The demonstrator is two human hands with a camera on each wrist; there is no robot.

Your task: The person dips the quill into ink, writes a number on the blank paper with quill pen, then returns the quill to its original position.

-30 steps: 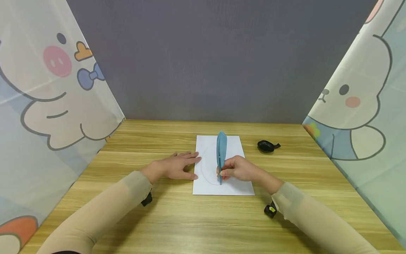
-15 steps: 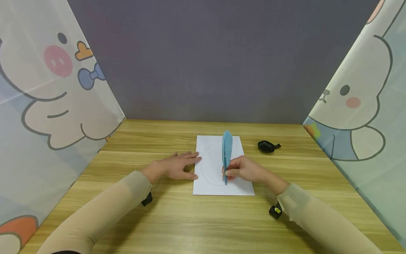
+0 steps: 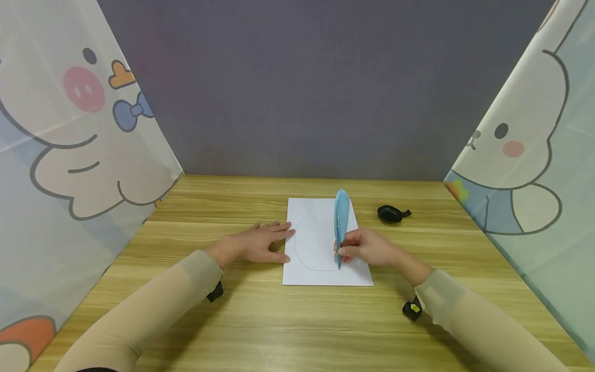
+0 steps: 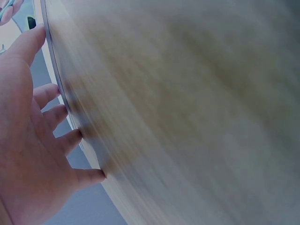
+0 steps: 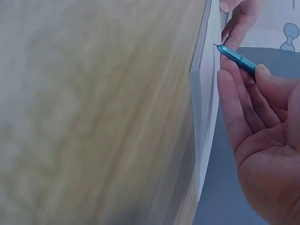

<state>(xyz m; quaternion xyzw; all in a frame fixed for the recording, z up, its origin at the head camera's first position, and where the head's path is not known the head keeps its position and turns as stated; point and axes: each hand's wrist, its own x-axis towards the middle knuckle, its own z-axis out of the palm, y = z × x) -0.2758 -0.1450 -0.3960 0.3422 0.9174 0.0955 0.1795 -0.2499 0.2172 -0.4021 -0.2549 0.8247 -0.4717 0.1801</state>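
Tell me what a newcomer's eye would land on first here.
Probably the tall, feather-like blue pen, held nearly upright in the right hand over the white paper. Next, perhaps, the big cartoon figures to the left and right of the wooden table.

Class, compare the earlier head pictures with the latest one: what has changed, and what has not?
The right hand has moved to the right across the paper, carrying the pen with it; the drawn line now runs further right along the bottom. Nothing was picked up or let go. The left hand, paper and small black object stayed put.
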